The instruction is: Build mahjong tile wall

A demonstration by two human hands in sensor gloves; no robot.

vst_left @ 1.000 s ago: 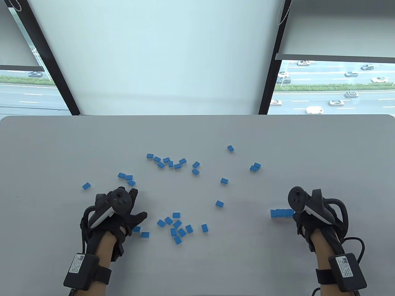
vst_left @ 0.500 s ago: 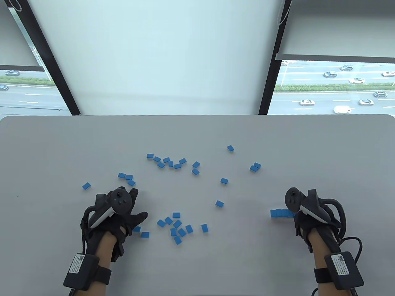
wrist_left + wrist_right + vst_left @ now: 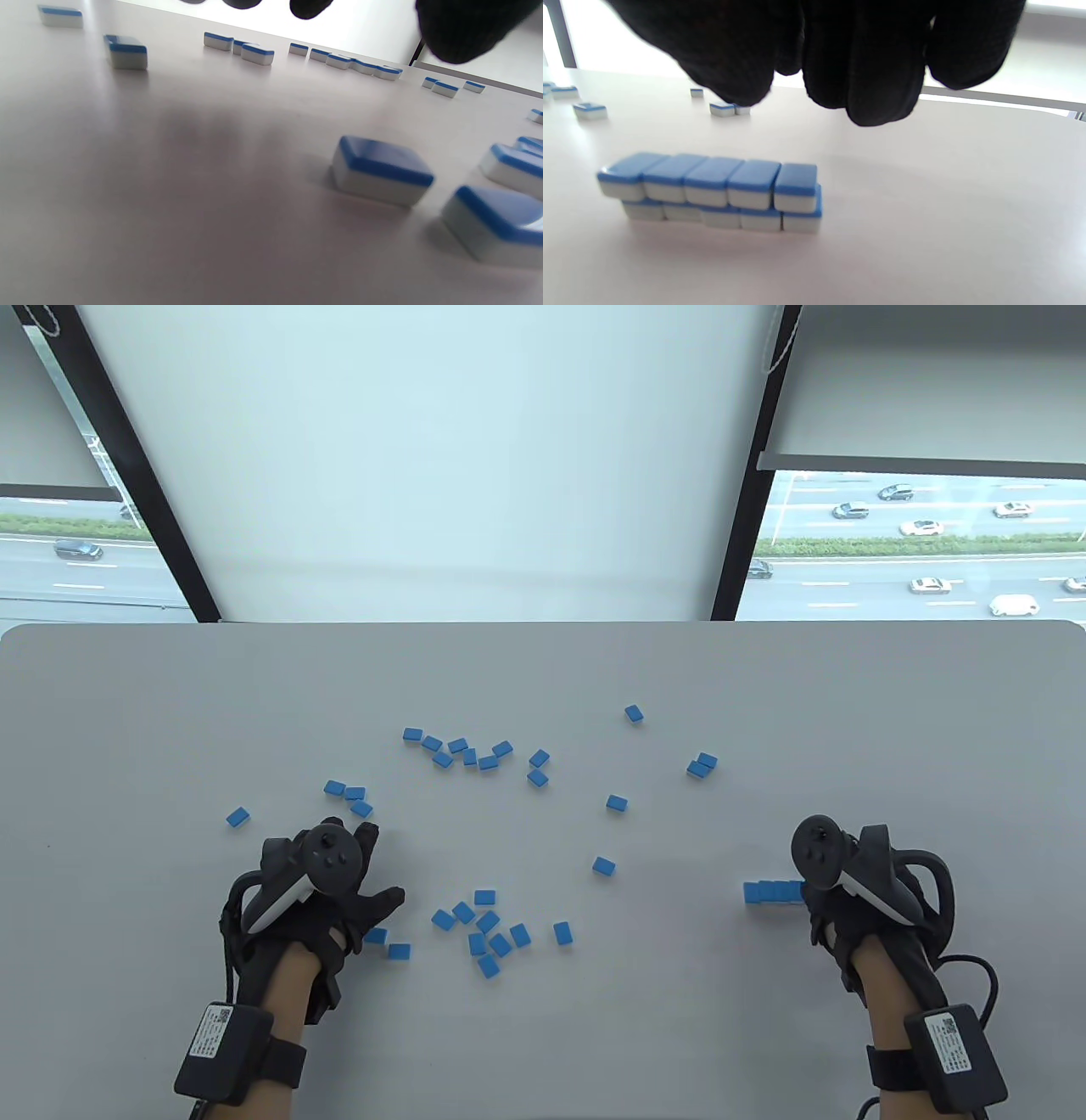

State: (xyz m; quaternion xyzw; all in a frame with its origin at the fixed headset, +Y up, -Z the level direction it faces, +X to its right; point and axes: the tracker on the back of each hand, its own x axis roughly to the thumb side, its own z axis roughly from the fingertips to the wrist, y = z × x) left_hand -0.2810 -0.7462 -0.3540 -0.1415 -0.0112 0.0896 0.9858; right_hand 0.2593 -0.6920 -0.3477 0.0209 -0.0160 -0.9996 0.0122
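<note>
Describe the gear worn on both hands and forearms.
Both the left hand and right hand wear black sensor gloves. A tracker like a VR controller, dark with a round button face and a white handle, is strapped to the back of each. A black box with a white printed label sits on a black wristband on each forearm. Black cables loop beside both hands.

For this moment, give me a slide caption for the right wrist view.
Right hand hovers above a two-layer, five-wide tile wall.
</note>
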